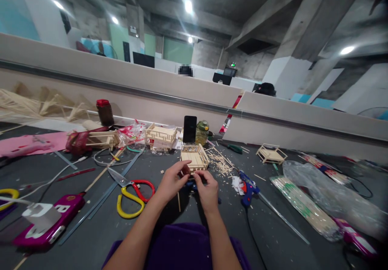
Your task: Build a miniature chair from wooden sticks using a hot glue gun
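Note:
My left hand (173, 180) and my right hand (207, 188) meet at the near edge of a small model (194, 157) built from thin wooden sticks, which has a slatted floor and low railings. Thumbs and index fingers are pinched close together at its front railing. Whatever lies between the fingertips is too small and hidden to make out. Just below the hands, a dark blue object is partly covered by them. One loose stick (178, 202) lies under my left wrist. Cut stick pieces (222, 163) are heaped right of the model.
Scissors (130, 195) with red and yellow handles lie left. A blue glue gun (249, 189) with its cord is on the right. Behind stand a phone (190, 129), a green bottle (202, 130) and another stick model (161, 136). A bagged stick bundle (306, 205) lies far right.

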Available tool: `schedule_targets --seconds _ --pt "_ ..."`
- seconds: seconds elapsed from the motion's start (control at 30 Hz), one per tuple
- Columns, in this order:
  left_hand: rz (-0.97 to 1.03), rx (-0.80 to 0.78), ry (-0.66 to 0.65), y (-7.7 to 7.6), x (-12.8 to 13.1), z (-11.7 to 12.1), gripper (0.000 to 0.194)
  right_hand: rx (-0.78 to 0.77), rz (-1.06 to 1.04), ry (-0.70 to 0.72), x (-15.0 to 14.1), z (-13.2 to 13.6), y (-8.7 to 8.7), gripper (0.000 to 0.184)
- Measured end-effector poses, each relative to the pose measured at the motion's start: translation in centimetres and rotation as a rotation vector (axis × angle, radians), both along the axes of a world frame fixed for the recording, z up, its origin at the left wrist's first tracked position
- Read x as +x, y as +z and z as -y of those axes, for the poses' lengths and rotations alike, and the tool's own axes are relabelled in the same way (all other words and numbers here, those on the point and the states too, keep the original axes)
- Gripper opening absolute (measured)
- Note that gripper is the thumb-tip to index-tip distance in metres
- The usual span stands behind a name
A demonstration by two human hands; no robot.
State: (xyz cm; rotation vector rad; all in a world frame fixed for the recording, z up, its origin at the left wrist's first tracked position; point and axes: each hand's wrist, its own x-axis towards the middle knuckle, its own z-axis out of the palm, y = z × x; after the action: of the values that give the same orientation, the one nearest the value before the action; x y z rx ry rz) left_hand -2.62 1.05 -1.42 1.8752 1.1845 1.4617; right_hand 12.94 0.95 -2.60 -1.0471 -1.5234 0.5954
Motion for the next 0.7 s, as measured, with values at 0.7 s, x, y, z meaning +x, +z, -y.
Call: schedule_targets --seconds 0.7 --pt "0.212 -0.229 -0.164 0.6 0.4 0.3 0.023 -0.253 -0.338 0.092 -0.9 0.6 0.1 0.029"
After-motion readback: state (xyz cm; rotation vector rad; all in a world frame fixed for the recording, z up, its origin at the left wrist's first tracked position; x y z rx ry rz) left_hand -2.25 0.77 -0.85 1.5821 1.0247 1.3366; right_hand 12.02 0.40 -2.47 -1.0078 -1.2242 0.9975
